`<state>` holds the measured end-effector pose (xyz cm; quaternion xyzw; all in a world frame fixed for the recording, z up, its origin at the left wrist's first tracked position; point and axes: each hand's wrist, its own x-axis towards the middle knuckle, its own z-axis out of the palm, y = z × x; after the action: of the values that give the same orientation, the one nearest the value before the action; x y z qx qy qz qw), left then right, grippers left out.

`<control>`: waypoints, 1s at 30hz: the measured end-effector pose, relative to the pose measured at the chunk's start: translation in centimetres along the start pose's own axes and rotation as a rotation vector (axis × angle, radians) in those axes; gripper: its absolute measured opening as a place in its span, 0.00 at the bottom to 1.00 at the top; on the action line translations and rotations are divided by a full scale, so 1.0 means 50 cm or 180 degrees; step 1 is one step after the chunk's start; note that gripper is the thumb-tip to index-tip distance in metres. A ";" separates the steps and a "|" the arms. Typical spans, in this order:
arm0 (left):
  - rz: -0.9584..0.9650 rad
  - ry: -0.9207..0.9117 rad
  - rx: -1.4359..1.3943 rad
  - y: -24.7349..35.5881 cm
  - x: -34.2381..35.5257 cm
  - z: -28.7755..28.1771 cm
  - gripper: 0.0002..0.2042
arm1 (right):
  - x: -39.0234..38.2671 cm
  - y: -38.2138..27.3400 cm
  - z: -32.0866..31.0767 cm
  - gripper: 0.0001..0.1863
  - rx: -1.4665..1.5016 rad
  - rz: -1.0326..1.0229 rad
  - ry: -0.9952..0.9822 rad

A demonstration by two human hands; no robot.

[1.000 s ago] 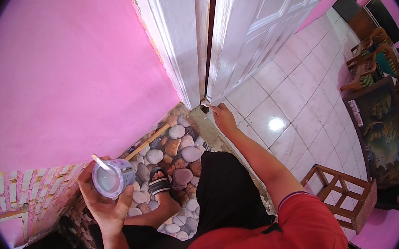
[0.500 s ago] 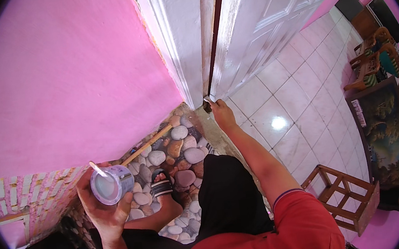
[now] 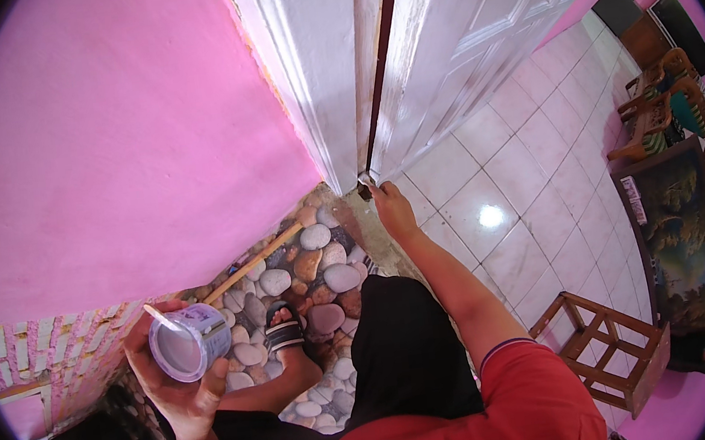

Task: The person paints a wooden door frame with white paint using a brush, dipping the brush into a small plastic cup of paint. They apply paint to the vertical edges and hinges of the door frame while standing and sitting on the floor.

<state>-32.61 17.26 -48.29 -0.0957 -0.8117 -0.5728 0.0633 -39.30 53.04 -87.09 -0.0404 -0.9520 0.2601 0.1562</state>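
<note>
My left hand is closed around a small plastic tub of pale paint, raised at the left with its mouth toward me. A light-coloured stick leans on the tub's rim. Low at the door's hinge side, my right hand is closed on what looks like a small paintbrush, mostly hidden by the fingers. Its pale end touches or nearly touches the foot of the white door frame. Beside it stands the white panelled door, with a dark strip in the gap between them.
A pink wall rises at the left. Below me lies pebble-patterned flooring, with a thin wooden strip along the wall. On the white tiles at right stand a wooden stool frame, a framed picture and wooden chairs.
My left hand and the tub have moved slightly left and down, and the tub is turned a little. The right hand has shifted only slightly at the frame's foot.
</note>
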 end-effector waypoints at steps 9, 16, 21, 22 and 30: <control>-0.0035 -0.0132 -0.0268 0.011 0.005 0.008 0.41 | 0.040 -0.079 -0.162 0.14 0.0198 -0.0411 0.0412; -0.0280 -0.0224 -0.0471 0.027 0.015 0.031 0.40 | 0.084 -0.159 -0.325 0.16 0.0383 -0.0590 0.0846; -0.0239 -0.0185 -0.0562 0.030 0.015 0.039 0.39 | 0.109 -0.235 -0.451 0.13 0.0729 -0.0757 0.1106; -0.0270 -0.0170 -0.0627 0.032 0.016 0.040 0.39 | 0.106 -0.237 -0.461 0.13 0.0729 -0.0773 0.1106; -0.0220 -0.0237 -0.0544 0.025 0.030 0.038 0.37 | 0.077 -0.180 -0.366 0.14 0.0198 -0.0333 0.0261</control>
<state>-33.78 19.59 -47.45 -0.0939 -0.7645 -0.6378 0.0049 -37.10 54.73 -66.50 0.0036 -0.9371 0.2792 0.2096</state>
